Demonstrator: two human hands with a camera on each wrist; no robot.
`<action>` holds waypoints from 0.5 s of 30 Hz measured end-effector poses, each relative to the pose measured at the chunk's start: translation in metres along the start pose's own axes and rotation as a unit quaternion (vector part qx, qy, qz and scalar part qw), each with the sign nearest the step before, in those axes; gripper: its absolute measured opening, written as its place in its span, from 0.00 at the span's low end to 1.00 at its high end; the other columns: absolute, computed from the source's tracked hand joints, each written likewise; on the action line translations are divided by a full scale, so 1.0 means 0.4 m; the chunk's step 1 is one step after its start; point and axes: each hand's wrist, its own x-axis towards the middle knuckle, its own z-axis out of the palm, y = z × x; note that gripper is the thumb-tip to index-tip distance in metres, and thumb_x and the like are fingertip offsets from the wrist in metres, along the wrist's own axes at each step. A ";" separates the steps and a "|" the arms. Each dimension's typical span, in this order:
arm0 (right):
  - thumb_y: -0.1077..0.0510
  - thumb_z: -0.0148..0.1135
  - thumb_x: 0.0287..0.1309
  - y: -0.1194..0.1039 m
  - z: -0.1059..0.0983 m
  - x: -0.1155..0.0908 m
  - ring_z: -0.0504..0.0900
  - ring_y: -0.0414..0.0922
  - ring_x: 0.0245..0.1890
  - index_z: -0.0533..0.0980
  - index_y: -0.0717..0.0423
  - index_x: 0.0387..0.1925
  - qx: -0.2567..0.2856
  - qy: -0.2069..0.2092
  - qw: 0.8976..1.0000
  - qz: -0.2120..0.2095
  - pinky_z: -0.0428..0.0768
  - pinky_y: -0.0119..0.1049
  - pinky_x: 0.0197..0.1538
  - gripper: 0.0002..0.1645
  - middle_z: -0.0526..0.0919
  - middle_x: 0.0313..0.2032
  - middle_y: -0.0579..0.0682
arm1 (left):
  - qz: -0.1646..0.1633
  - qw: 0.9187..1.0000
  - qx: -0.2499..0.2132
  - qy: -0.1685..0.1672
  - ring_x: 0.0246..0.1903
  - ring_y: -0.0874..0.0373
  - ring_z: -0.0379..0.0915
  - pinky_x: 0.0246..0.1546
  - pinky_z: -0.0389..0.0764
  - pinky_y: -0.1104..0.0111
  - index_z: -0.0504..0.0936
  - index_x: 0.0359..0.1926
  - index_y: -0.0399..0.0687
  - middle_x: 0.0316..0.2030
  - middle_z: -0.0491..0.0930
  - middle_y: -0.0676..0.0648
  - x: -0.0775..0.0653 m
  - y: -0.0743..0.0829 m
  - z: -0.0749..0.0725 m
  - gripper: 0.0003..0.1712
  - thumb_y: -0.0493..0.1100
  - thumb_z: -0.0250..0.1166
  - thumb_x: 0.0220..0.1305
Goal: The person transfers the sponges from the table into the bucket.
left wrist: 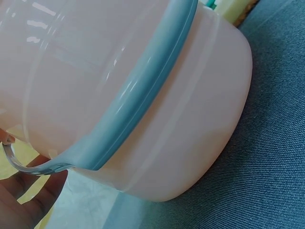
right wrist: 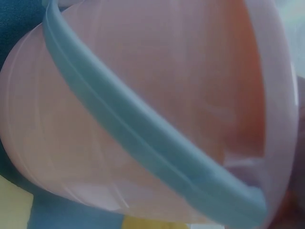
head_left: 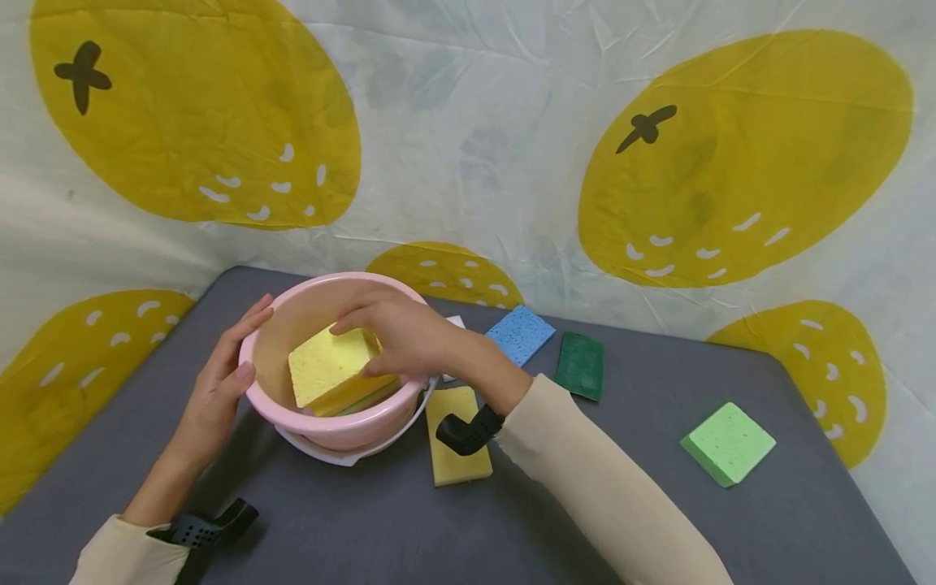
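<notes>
A pink bucket [head_left: 329,422] with a pale handle [left wrist: 138,95] stands on the dark cloth-covered table. My left hand [head_left: 219,382] rests against the left of its rim, fingers extended and thumb at the edge. Inside the bucket, my right hand [head_left: 398,333] pinches a thick yellow sponge [head_left: 325,370] between thumb and fingers. Part of another sponge with a green side [head_left: 373,396] shows beneath it. The left wrist view has my left fingers [left wrist: 45,193] beside the handle's end; in the right wrist view the bucket's side [right wrist: 119,157] hides most of the right hand.
Right of the bucket lies a flat yellow sponge [head_left: 461,463], partly under my right wrist. Beyond it are a blue sponge [head_left: 521,333], a dark green scouring pad [head_left: 581,366] and a white piece [head_left: 457,322]. A light green sponge [head_left: 731,443] lies farther right. A lemon-print curtain [head_left: 468,146] hangs behind.
</notes>
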 end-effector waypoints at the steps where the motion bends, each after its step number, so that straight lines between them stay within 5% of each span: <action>1: 0.53 0.69 0.42 -0.002 0.000 0.002 0.59 0.37 0.59 0.71 0.50 0.54 -0.008 -0.003 1.000 0.001 0.52 0.25 0.60 0.33 0.70 0.54 0.41 | 0.003 1.000 -0.001 -0.002 0.65 0.52 0.38 0.58 0.52 0.75 0.56 0.65 0.40 0.67 0.47 0.45 0.000 0.000 0.001 0.29 0.37 0.45 0.62; 15: 0.53 0.69 0.43 -0.005 0.005 0.011 0.59 0.36 0.58 0.70 0.48 0.56 -0.022 -0.012 1.000 -0.004 0.52 0.26 0.59 0.34 0.70 0.53 0.39 | -0.015 1.000 0.019 0.004 0.65 0.53 0.37 0.62 0.47 0.64 0.56 0.65 0.43 0.67 0.47 0.48 -0.004 0.005 0.003 0.29 0.39 0.45 0.62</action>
